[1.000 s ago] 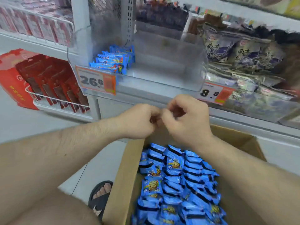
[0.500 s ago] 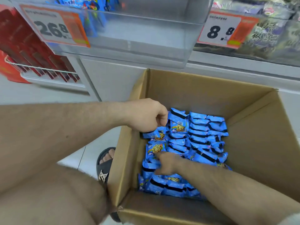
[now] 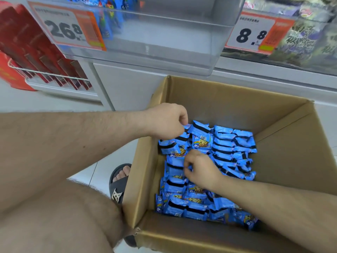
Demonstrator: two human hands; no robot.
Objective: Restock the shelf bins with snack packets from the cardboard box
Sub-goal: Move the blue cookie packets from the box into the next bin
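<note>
An open cardboard box on the floor holds several blue snack packets in rows. My left hand is at the box's far left, its fingers curled and pinching the top edge of a blue packet. My right hand is lower in the box, fingers curled round a packet in the left row. Above the box, a clear shelf bin with a "26.8" price tag holds a few of the same blue packets at its left side.
A second bin on the right, tagged "8.8", holds purple and grey packets. Red boxes fill a wire rack at the left. My foot in a black sandal is on the floor beside the box's left wall. My bare knee fills the lower left.
Both hands dropped from in front of the shelf into the box. The view tilted down. In the last half second the right hand moved up toward the left row of packets.
</note>
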